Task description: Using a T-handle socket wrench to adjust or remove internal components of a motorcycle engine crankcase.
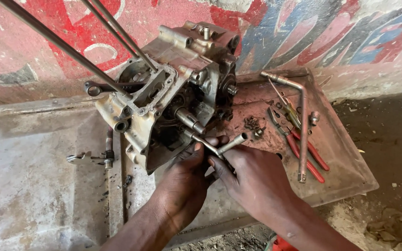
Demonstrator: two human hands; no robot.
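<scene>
A grimy metal engine crankcase (164, 93) stands on a dented metal tray (345, 172), with long steel studs (61, 44) rising from it to the upper left. My left hand (182, 183) rests against the lower open side of the case. My right hand (252, 179) grips a T-shaped socket wrench (224, 145). One end of the wrench reaches into the case near a protruding shaft (189, 121).
Red-handled pliers (303, 151), a bent tube spanner (302, 121) and small loose nuts (253, 124) lie on the tray to the right. A ring spanner (99, 87) sticks out behind the case. Another small tool (91, 159) lies on the left sheet. A painted wall stands behind.
</scene>
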